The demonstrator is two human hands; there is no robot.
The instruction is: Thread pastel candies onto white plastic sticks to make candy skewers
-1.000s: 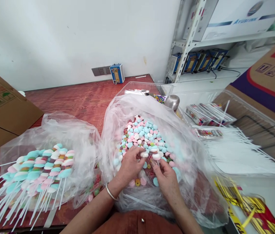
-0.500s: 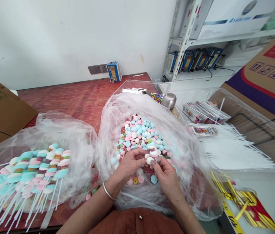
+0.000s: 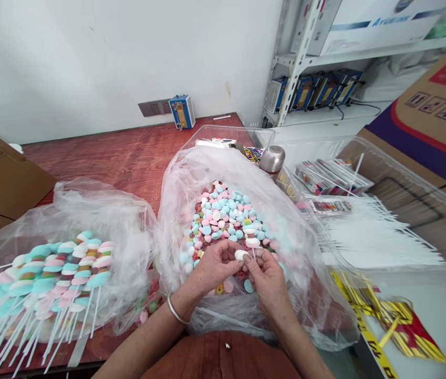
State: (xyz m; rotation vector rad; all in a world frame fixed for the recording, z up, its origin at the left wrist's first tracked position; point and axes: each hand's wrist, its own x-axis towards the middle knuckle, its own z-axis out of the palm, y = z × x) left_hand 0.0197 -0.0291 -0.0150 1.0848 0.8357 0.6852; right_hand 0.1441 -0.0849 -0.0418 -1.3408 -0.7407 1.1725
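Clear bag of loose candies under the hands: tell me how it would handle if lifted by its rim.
Probably floppy: the thin film of the clear bag is crumpled and slumped. Likely heavy at the bottom, since the loose candies pile there. They would probably shift and spill.

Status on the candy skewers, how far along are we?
Done: a pile of finished skewers lies in the bag on the left. In hand: the left hand pinches a white candy against the stick that the right hand holds. Left: plenty of loose candies in the middle bag and a thick layer of bare sticks in the tray, so it looks well short of finished.
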